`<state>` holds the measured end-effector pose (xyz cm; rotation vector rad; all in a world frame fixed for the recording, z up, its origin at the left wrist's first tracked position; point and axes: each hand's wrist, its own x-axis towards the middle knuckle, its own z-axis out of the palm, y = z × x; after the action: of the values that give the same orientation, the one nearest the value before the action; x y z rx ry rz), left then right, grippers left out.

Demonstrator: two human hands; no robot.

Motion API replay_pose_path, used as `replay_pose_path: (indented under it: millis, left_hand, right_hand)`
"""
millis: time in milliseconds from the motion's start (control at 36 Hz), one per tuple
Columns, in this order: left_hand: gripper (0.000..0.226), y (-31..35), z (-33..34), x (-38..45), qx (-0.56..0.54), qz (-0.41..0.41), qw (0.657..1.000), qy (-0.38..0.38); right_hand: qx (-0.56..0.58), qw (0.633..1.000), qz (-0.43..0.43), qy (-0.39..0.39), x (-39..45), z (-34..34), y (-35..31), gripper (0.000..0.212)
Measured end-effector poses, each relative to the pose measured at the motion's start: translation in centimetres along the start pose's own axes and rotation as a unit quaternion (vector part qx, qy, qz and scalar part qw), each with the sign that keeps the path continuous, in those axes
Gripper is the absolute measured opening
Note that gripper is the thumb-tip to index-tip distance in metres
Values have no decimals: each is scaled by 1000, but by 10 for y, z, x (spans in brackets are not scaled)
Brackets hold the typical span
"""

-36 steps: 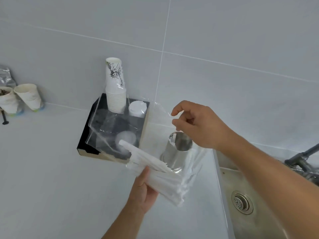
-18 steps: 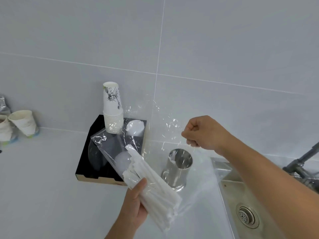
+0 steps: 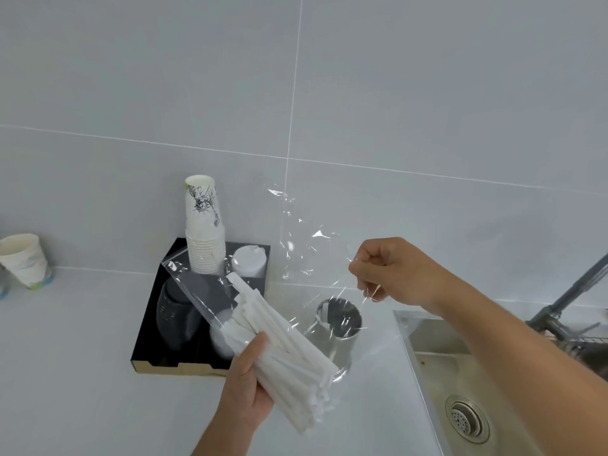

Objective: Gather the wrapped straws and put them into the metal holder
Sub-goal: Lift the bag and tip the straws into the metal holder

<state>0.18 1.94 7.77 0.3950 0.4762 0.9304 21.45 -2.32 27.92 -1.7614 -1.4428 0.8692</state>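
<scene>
My left hand [image 3: 245, 393] grips a bundle of white paper-wrapped straws [image 3: 283, 353], held slanted above the counter, its upper end still inside a clear plastic bag [image 3: 306, 258]. My right hand [image 3: 391, 271] is a closed fist pinching the bag's edge, holding the film up and to the right. The round metal holder [image 3: 340, 327] stands upright on the counter behind the film, just right of the straws, with its mouth open.
A black cardboard tray [image 3: 148, 327] at the wall carries a tall stack of paper cups [image 3: 204, 232], a white lid stack [image 3: 249, 260] and a dark cup. One paper cup [image 3: 23, 260] stands far left. A steel sink [image 3: 467, 390] with a drain lies at the right.
My right hand has closed into a fist and pulled the clear bag up and right. The straw bundle in my left hand has tilted steeper and slid further out of the bag.
</scene>
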Motion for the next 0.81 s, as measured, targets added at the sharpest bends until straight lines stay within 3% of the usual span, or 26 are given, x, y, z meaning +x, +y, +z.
replay_pose_path:
  millis: [83,167,250,333,389,472,556,694,806]
  left_hand:
    - [41,-3,-4,4,1,-9,1000,0]
    - [39,-4,-5,8,0,-14,1000,-2]
    - [34,-5,0,13,-5,-5,1000,-13]
    - [40,-5,9,19,-13,1,999,-32]
    - [38,-5,15,22,-10,-4,999,-44]
    - [56,-6,19,28,-21,-13,999,-38]
    - [56,-10,20,34,-42,-10,998,-43]
    - [56,-17,32,39,-63,-9,993,-100]
    - [72,-25,47,43,-82,-32,991,-102]
  right_hand:
    - [51,999,2,-14,-2,-5,1,24]
    - [17,999,-13,24,-3,-8,3,25]
    - [-46,993,-48,96,-4,-11,3,27]
    - [-201,958,-117,169,-7,-13,5,24]
    - [-252,944,-127,169,-10,-16,4,17]
    - [-198,974,-60,94,-16,-27,3,3]
    - [-198,977,-33,72,-24,-36,5,12]
    - [-201,953,-119,192,-34,-39,13,21]
    - [-51,941,-143,301,-41,-37,21,9]
